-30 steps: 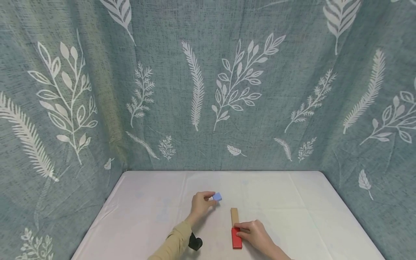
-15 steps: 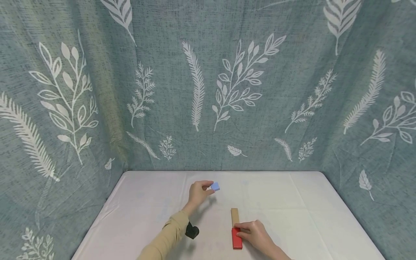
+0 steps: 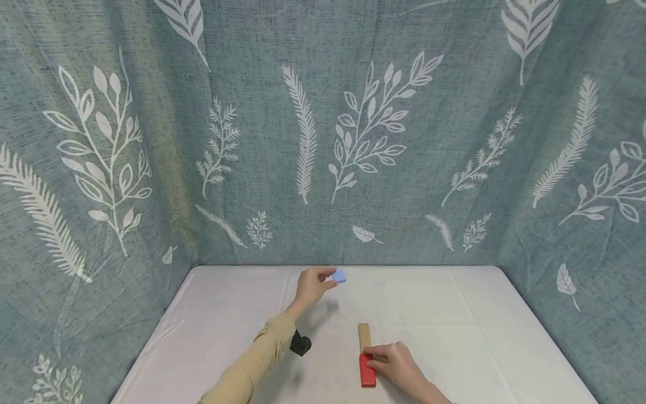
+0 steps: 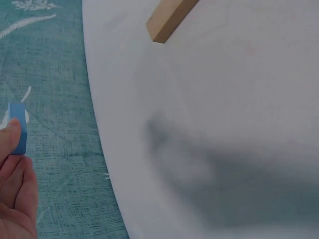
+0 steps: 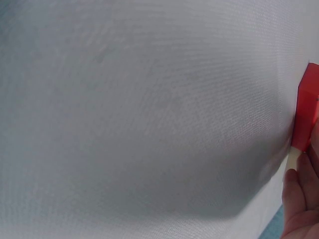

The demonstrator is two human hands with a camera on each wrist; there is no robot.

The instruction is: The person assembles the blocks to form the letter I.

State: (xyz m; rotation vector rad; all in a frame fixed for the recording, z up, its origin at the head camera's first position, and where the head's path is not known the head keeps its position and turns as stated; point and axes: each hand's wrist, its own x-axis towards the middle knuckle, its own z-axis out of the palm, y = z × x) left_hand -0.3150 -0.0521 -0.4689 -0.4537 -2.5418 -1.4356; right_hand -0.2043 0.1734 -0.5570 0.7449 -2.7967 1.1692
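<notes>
My left hand [image 3: 311, 287] pinches a small light-blue block [image 3: 339, 276] between thumb and fingers, held up off the table near its far edge. In the left wrist view the blue block [image 4: 18, 128] shows its narrow side, thumb on its face. My right hand [image 3: 396, 362] has thumb and fingertips on a red block [image 3: 367, 375] that lies lengthwise on the table. Right beyond the red block's far end lies a tan wooden block [image 3: 364, 335], in line with it. The right wrist view catches the red block [image 5: 304, 117] at its edge, fingers beside it.
A white cloth covers the table [image 3: 444, 314]. Teal curtains [image 3: 323, 140] with white leaf prints hang behind and at both sides. Under the left wrist sits a black wrist camera [image 3: 301, 343]. The hand's soft shadow falls on the cloth.
My left hand has lifted and moved away toward the table's far edge with the blue block, its shadow parting from it. My right hand, the red block and the wooden block stay in place.
</notes>
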